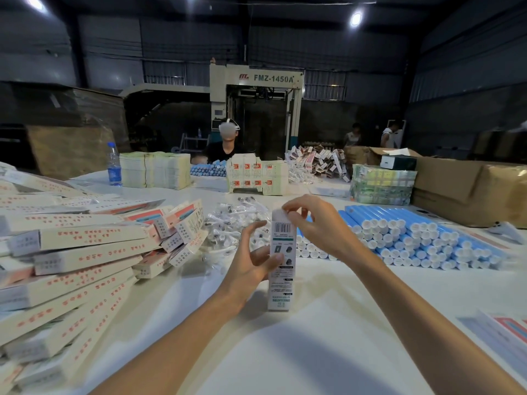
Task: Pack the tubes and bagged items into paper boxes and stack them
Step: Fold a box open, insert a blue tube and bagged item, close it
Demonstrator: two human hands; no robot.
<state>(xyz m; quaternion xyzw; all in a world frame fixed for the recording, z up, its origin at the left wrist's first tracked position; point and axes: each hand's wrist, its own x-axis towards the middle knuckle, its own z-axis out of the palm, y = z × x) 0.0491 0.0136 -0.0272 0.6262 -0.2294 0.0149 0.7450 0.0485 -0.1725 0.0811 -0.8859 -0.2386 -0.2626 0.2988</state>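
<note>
Step in hand: the person is closing the upper end of a paper box [281, 260], which is standing upright on the bench [313, 343] right in front of them.
Left hand: the left hand [251, 260] is grasping the box at mid-height, with the thumb lying on the printed face and the fingers curving round its left side.
Right hand: the right hand [316, 223] is pinching the top flap [281, 214] with curled fingertips.
Contents: the fingers are covering the opening, so I cannot tell whether a tube and a bagged item are sitting inside; probably they are, since the flap is being worked.
Doing it well: the left hand should be bracing the box without squeezing, because thin card is likely to be bowing under pressure and pinching the slot shut. The right hand should be folding the flap along its crease and sliding the tongue straight down inside the front wall, not forcing it at an angle.
Risk: the box is balancing on its narrow end, so a sideways push at the top is likely to be tipping it.
Where it is going: the stack of packed boxes [79, 252] is lying to the left, within reach.
Supplies: the blue tubes [413, 238] are piled to the right and the bagged items [228, 223] are heaped just behind the box.
</note>
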